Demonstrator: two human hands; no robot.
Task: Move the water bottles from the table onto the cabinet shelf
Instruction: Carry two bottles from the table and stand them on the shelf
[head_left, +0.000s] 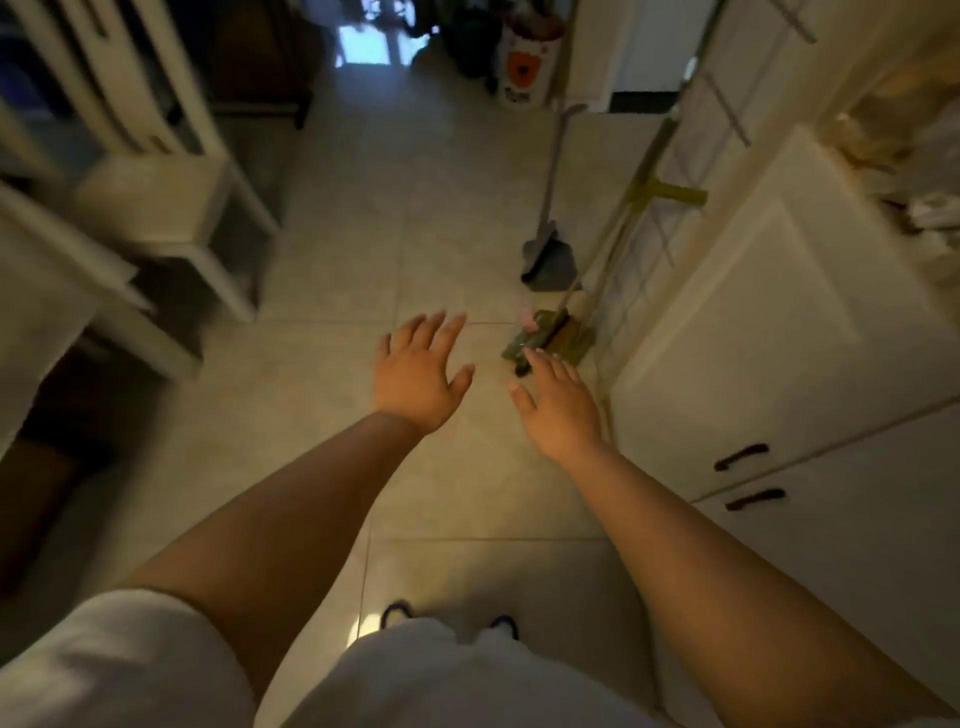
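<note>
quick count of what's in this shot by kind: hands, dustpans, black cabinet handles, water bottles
hands: 2, left hand and right hand, both open and holding nothing
dustpans: 1, grey dustpan standing on the floor
black cabinet handles: 2, upper handle and lower handle
water bottles: 0 in view
total: 5

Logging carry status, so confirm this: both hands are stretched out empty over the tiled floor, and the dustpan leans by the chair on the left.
One point is wrong. In the head view the dustpan stands on the right, by the white cabinet, not by the chair. The rest holds: left hand and right hand are stretched out empty, fingers straight, over the tiled floor.
</note>
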